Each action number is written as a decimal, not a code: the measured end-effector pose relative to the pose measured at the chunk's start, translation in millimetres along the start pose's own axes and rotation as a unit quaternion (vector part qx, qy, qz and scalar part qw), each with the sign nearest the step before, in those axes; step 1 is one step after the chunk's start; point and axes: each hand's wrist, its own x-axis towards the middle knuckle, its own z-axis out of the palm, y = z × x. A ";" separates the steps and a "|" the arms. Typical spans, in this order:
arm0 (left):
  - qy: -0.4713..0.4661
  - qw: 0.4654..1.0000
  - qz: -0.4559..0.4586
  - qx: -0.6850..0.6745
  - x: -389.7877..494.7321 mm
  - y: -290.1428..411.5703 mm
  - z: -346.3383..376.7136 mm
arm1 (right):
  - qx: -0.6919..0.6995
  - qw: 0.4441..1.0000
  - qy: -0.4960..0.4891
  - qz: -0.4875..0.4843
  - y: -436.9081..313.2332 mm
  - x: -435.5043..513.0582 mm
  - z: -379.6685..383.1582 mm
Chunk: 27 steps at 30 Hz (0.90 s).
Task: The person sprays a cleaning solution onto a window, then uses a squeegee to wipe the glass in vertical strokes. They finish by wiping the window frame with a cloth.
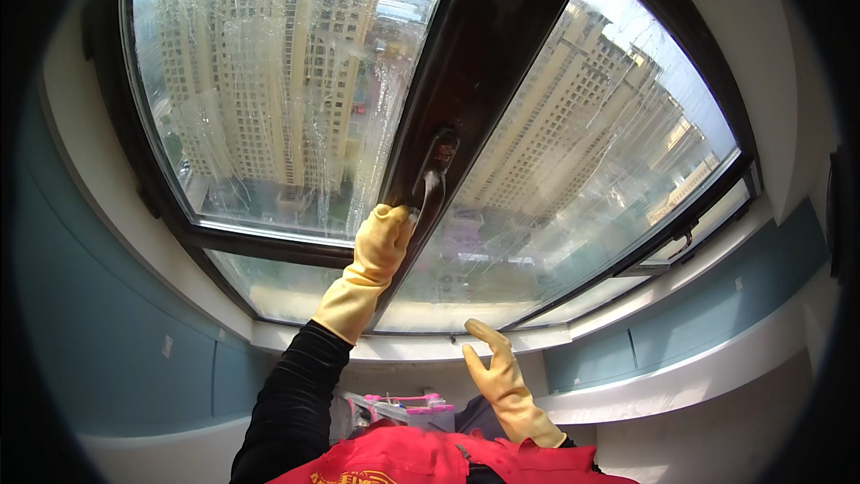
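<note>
My left hand [380,249], in a yellow rubber glove, is raised with its fingers curled beside the lower end of the dark window handle [435,191]. A small pale bit shows at the edge of that fist, but what the fingers enclose is hidden. Streaks and drops cover the left window pane [269,94]. My right hand [500,376], gloved alike, hovers lower down with thumb and fingers apart and nothing in it. The right pane [557,168] is also streaked and hazy.
Below my hands, a grey and pink plastic item [410,407] stands near my body, partly hidden by my red garment [403,454]. A white sill [416,347] runs under the window. At right is a small opened sash [699,222]. Blue-grey wall panels [114,296] flank both sides.
</note>
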 end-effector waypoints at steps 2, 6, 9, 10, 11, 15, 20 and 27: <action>-0.006 0.997 -0.050 -0.061 -19.1 7.2 -7.7 | -0.029 0.999 0.016 -0.021 10.1 -7.0 -7.7; 0.099 0.934 -0.065 -0.337 57.7 15.4 -7.0 | -0.049 0.997 0.046 -0.050 19.9 -3.4 -10.3; -0.105 0.978 0.118 -0.133 125.2 14.8 -7.0 | -0.030 0.998 0.042 -0.044 16.1 3.3 -3.9; -0.125 0.972 0.169 -0.107 134.8 16.7 -10.4 | -0.027 0.999 0.027 -0.023 13.8 3.8 -2.2; -0.138 0.969 0.193 -0.069 130.0 19.7 -22.0 | -0.027 1.000 0.003 -0.010 11.7 3.8 -1.5; -0.095 0.985 0.111 -0.093 94.9 47.5 -71.7 | 0.015 1.000 -0.007 -0.012 8.8 -1.4 -8.6; -0.114 0.980 0.121 -0.108 137.4 64.0 -64.7 | 0.027 0.991 0.095 -0.094 19.1 -8.7 -15.1; -0.174 0.979 0.057 -0.090 71.5 -20.2 -54.9 | 0.049 0.997 0.052 -0.039 10.8 -5.2 -3.3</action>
